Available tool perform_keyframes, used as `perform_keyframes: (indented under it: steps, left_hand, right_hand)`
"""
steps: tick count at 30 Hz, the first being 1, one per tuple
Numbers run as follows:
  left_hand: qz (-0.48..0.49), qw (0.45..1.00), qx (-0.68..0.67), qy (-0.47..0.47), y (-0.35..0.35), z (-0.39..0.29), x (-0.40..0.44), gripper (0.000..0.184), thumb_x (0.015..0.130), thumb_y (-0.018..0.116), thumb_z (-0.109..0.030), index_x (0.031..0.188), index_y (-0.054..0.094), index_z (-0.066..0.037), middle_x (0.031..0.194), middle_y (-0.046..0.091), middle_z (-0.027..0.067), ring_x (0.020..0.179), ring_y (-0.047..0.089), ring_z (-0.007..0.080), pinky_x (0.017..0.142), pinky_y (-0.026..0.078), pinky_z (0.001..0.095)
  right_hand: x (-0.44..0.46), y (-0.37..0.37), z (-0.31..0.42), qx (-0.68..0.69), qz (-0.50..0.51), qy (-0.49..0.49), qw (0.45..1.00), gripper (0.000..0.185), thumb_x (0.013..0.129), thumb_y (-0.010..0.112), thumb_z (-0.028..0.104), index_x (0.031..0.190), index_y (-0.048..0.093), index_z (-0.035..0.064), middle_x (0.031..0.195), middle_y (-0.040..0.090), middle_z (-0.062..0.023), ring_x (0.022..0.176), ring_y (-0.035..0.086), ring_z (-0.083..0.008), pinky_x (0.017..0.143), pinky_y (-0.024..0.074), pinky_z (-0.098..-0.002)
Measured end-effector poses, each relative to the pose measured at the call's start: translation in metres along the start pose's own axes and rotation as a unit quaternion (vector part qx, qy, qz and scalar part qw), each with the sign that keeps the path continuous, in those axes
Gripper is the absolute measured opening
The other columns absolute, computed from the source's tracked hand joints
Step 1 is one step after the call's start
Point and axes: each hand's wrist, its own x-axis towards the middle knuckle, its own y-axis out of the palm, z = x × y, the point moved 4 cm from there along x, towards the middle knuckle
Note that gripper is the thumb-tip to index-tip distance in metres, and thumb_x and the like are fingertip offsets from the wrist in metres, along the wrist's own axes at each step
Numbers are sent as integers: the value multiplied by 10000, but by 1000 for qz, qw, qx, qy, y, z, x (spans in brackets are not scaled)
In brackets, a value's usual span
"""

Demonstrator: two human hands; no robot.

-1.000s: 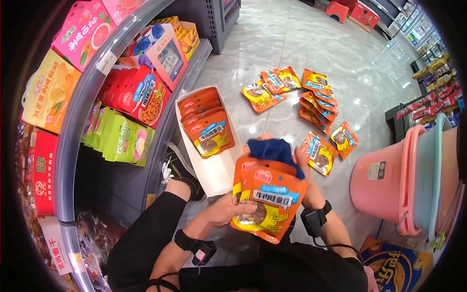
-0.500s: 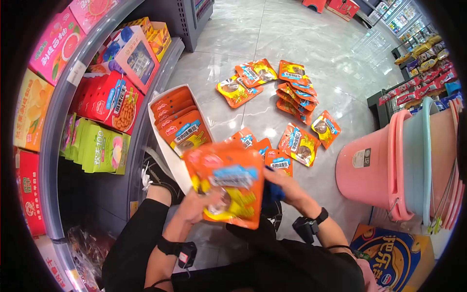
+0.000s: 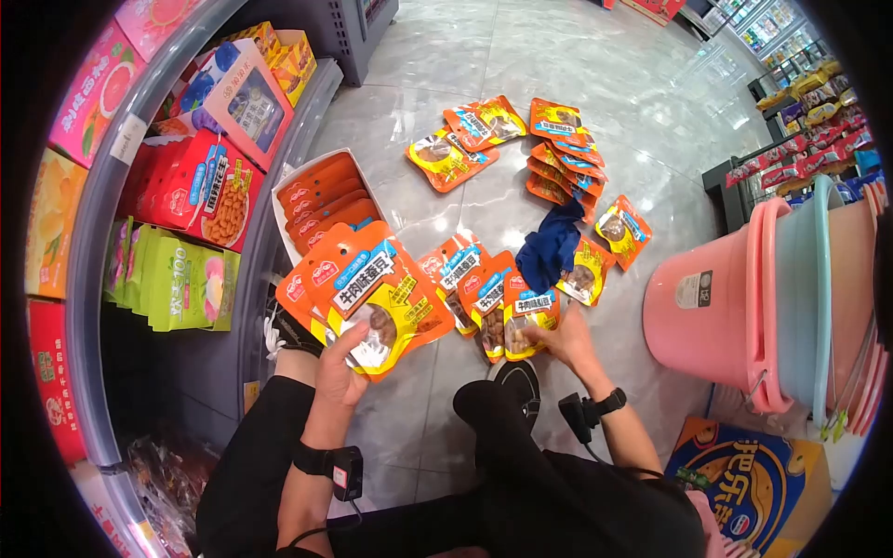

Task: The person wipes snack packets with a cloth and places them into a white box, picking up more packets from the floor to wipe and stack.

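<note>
Several orange and yellow snack packets [image 3: 377, 288], fanned and overlapping, are held in my left hand [image 3: 342, 365], its thumb across the front one. My right hand [image 3: 572, 342] pinches the lower part of another packet [image 3: 532, 302], beside two similar packets on the floor. Just above that hand, a crumpled dark blue cloth [image 3: 549, 249] lies over part of a packet [image 3: 588, 270]. Behind the held packets, a white box [image 3: 287, 232] contains a row of orange packets [image 3: 321, 195].
More packets [image 3: 451, 160] and an overlapping pile [image 3: 563, 163] lie farther out on the floor. Shelves with boxed snacks [image 3: 191, 186] curve along the left. Pink and blue buckets [image 3: 712, 298] stand at right, above a blue and yellow carton [image 3: 744, 484].
The held packets have moved left, toward the white box. My right hand has let go of the blue cloth, which now lies among the floor packets, and has taken hold of a packet.
</note>
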Motion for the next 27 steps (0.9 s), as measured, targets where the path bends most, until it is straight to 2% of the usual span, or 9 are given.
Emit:
perform_keyframes:
  steps: [3,5,7,13,18,23,25,26,27]
  left_hand:
    - [-12,1000,19,6,6,0,-4,448,786,586,63,1206,473,-43,1127,569,88,1030,577,217,890,482,359]
    - [-5,998,65,15,9,-1,-5,445,785,596,58,1201,478,-48,1133,566,86,1040,570,211,889,481,355]
    - [-13,998,67,9,8,-1,-4,445,783,599,57,1199,480,-48,1134,565,86,1028,576,209,884,484,356]
    - [-1,992,125,21,28,0,-15,472,781,619,37,1215,449,-38,1106,573,89,1000,591,215,842,506,349]
    - [46,985,163,12,45,7,-29,391,893,534,-119,1252,390,-64,1055,568,80,724,596,148,445,441,259]
    - [20,994,105,-27,52,9,-36,395,902,556,-179,1249,393,-84,1036,571,52,708,586,125,485,447,246]
    - [46,977,189,89,42,15,-30,422,863,611,-119,1235,417,-72,1070,568,55,806,598,130,621,501,258]
    - [37,961,269,44,28,19,-27,451,831,642,-71,1229,432,-50,1122,558,67,954,585,158,794,502,292]
    - [37,962,269,42,32,21,-27,451,831,642,-71,1229,432,-50,1122,558,67,954,585,158,794,502,292]
  right_hand:
    - [6,3,-10,59,-194,-153,967,642,576,834,335,986,547,-68,818,653,-187,750,637,-338,704,506,-391]
    - [18,10,-19,211,94,16,973,534,539,860,294,881,610,-31,803,662,-131,678,640,-215,616,521,-338]
    - [11,-5,-12,208,158,51,964,505,549,858,247,930,625,10,800,662,-56,553,602,-107,436,481,-257]
    - [-37,-74,89,404,225,-166,871,681,609,819,139,1185,483,0,1076,594,-65,985,564,-138,886,447,-289]
    - [-57,-36,154,329,166,-275,888,606,621,829,199,1074,492,-20,1000,605,-99,945,572,-140,822,470,-294]
    - [-59,-16,170,420,126,-269,858,565,662,807,275,1029,487,-12,953,611,-100,874,594,-155,750,487,-296]
    - [-62,-4,167,386,100,-284,872,579,662,805,290,1041,482,-6,957,605,-102,881,591,-161,765,482,-304]
    - [-62,-4,167,349,71,-299,885,594,662,803,304,1053,476,0,960,600,-105,888,588,-168,780,478,-311]
    - [-63,-5,166,349,71,-298,886,594,662,803,304,1053,476,0,960,600,-105,888,588,-168,780,478,-311]
